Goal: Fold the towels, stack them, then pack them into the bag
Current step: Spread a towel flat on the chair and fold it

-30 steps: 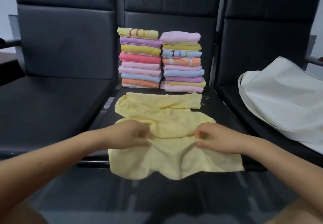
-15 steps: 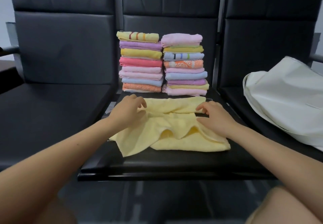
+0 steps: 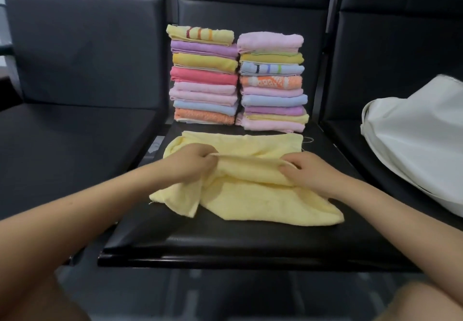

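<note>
Yellow towel (image 3: 250, 195) edge seemingly pinched between both hands' fingers (image 3: 210, 161).

So there are three seats in a row across the frame. The middle seat (image 3: 225, 240) holds everything: two towel stacks side by side at the back against the backrest, left stack (image 3: 204, 77) touching the right stack (image 3: 273, 82). In front of them, center frame, an unfolded towel (image 3: 250, 200) lies spread on the cushion. The left hand (image 3: 193, 161) and right hand (image 3: 308, 172) sit on it, each gripping a raised fold. A bag (image 3: 413, 140) lies on the right seat, at the frame's right edge.
</note>
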Motion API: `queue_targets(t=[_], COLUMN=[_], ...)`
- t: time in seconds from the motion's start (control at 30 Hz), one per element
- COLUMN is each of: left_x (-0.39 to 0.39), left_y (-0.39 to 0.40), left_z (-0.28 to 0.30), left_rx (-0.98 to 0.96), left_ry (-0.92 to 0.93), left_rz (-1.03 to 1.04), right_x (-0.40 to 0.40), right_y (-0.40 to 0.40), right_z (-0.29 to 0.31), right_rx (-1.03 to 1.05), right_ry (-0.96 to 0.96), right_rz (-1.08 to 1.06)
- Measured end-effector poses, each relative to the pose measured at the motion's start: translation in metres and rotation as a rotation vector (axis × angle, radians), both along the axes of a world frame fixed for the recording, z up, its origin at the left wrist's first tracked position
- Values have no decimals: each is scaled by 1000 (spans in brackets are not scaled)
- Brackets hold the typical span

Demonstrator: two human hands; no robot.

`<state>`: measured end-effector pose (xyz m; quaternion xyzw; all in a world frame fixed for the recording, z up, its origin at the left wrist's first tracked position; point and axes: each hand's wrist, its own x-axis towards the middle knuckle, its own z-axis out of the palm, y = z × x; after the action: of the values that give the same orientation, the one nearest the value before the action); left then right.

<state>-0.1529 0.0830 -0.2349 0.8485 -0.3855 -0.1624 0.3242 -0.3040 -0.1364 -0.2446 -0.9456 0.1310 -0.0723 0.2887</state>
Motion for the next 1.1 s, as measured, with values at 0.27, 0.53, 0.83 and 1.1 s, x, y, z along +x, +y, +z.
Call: queue_targets(t=[0.27, 0.53, 0.83, 1.1], left_x=[62, 73, 76, 78], left_y=[13, -9, -9, -20], left_z=[10, -9, -20, -25], left_rx=[-114, -361, 138, 313], left_ry=[-157, 46, -266, -395], left_rz=[250, 266, 89, 74], right_x=[22, 51, 60, 60], right_y=[-34, -29, -37, -50], right_z=[2, -17, -14, -10], right_rx=[151, 196, -105, 177], right_ry=[-193, -230, 16, -239], right_rz=[-333, -330, -321, -485])
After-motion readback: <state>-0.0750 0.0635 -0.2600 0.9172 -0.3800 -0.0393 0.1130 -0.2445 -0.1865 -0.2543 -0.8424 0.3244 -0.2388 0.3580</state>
